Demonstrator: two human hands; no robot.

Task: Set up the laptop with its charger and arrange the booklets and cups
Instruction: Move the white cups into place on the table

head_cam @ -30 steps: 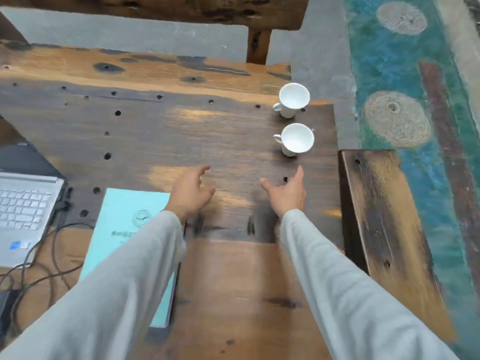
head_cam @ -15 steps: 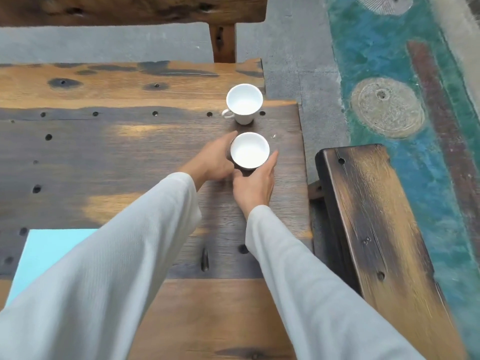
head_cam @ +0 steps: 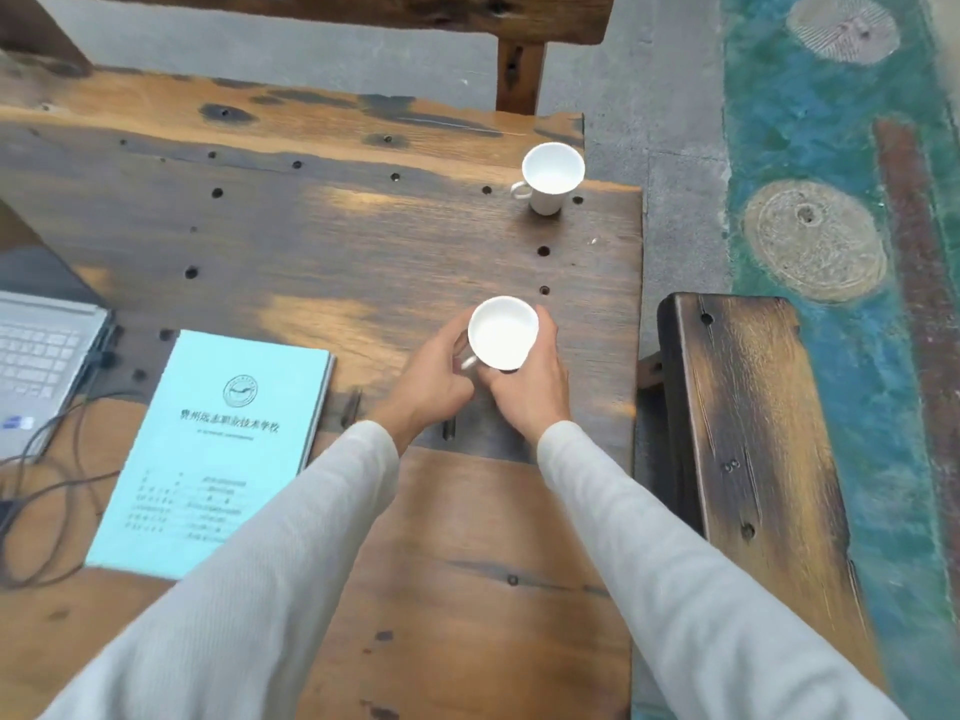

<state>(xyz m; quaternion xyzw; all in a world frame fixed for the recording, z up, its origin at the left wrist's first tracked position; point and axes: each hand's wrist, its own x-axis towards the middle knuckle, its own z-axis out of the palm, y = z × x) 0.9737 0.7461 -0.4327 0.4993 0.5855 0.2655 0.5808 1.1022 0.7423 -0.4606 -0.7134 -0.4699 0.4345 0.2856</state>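
Grip: left hand (head_cam: 436,376) and right hand (head_cam: 530,394) both wrap the white teacup (head_cam: 503,332) near the bench (head_cam: 311,241) right edge, likely for steadiness. The other teacup (head_cam: 551,174) sits at the far-right corner.

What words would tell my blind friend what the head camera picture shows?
A person's left hand and right hand hold a white cup at a wooden table. A second cup stands near the far right corner; a blue booklet and an open laptop with its cable lie on the left.
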